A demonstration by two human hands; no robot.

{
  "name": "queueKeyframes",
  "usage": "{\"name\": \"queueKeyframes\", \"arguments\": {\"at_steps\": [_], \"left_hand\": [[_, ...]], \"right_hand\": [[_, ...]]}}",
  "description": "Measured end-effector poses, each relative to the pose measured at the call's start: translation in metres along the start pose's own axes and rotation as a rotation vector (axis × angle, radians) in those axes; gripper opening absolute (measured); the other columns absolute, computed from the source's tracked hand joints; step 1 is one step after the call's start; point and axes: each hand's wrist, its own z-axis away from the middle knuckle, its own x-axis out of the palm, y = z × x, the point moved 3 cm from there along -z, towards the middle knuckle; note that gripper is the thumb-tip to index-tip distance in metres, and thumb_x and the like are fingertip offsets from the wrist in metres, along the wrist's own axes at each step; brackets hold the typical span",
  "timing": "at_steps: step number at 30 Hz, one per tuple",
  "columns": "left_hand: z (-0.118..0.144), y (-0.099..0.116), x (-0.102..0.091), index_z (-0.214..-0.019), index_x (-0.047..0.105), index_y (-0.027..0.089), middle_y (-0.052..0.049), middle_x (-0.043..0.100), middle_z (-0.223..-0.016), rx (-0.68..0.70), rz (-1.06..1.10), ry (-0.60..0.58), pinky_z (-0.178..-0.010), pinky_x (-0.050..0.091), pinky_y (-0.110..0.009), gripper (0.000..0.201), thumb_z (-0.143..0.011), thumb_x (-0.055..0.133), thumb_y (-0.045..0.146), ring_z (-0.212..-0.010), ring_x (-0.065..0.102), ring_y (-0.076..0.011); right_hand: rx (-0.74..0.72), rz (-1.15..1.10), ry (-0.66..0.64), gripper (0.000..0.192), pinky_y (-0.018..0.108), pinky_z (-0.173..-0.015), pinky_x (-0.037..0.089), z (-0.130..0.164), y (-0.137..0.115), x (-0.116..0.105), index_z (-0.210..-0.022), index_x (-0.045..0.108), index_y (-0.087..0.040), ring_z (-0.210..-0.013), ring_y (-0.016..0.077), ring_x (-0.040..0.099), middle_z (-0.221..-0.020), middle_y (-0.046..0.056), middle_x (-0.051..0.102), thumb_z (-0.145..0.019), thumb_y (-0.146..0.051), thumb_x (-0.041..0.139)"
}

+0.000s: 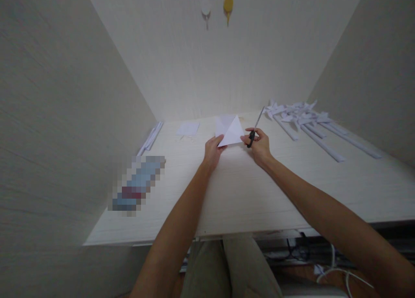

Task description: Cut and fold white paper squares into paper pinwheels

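My left hand pinches the near corner of a creased white square paper sheet, lifting it off the pale wooden surface at twelve o'clock so the blades can reach. My right hand is closed through black-handled scissors. White paper pinwheels lie at two o'clock.

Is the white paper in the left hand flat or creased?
Creased: fold lines cross the paper square, dividing it into triangles; left hand pinches its corner.
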Motion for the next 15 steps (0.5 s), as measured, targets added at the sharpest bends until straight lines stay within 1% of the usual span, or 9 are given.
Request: {"name": "queueKeyframes", "arguments": {"at_steps": [3, 6, 10, 15], "left_hand": [[0.0058, 0.0021, 0.0054, -0.073, 0.061, 0.012, -0.004, 0.064, -0.076, -0.029, 0.043, -0.071, -0.059, 0.044, -0.021, 0.016, -0.060, 0.066, 0.019, -0.065, 0.059, -0.0101], [0.0106, 0.0004, 0.0091, -0.073, 0.060, 0.010, -0.003, 0.063, -0.066, -0.072, -0.034, -0.104, -0.053, 0.040, -0.020, 0.018, -0.058, 0.067, 0.016, -0.055, 0.057, -0.0089], [0.0097, -0.0015, 0.0079, -0.071, 0.058, 0.009, -0.001, 0.060, -0.057, -0.063, -0.111, -0.045, -0.047, 0.035, -0.020, 0.011, -0.063, 0.064, 0.015, -0.047, 0.055, -0.0078], [0.0064, -0.0001, 0.0038, -0.073, 0.058, 0.009, -0.003, 0.063, -0.065, -0.057, -0.099, 0.045, -0.051, 0.037, -0.021, 0.007, -0.068, 0.060, 0.013, -0.048, 0.054, -0.0071]], "right_hand": [[-0.020, -0.005, 0.023, 0.039, 0.020, -0.045, 0.037, 0.0011, -0.0013, 0.0004, -0.080, 0.053, -0.020, -0.045, 0.0065, 0.048, -0.054, -0.007, 0.058, -0.047, -0.026, 0.072], [-0.036, 0.013, 0.044, 0.037, 0.020, -0.046, 0.037, 0.0017, -0.0024, 0.0002, -0.079, 0.053, -0.020, -0.045, 0.0066, 0.048, -0.055, -0.007, 0.059, -0.048, -0.026, 0.072], [-0.039, 0.009, 0.024, 0.037, 0.020, -0.046, 0.037, 0.0008, -0.0010, -0.0001, -0.080, 0.053, -0.020, -0.046, 0.0067, 0.049, -0.056, -0.006, 0.059, -0.048, -0.026, 0.072], [-0.047, 0.012, -0.009, 0.038, 0.020, -0.045, 0.038, -0.0006, 0.0013, -0.0006, -0.081, 0.054, -0.020, -0.046, 0.0065, 0.049, -0.058, -0.006, 0.059, -0.048, -0.027, 0.073]]}}
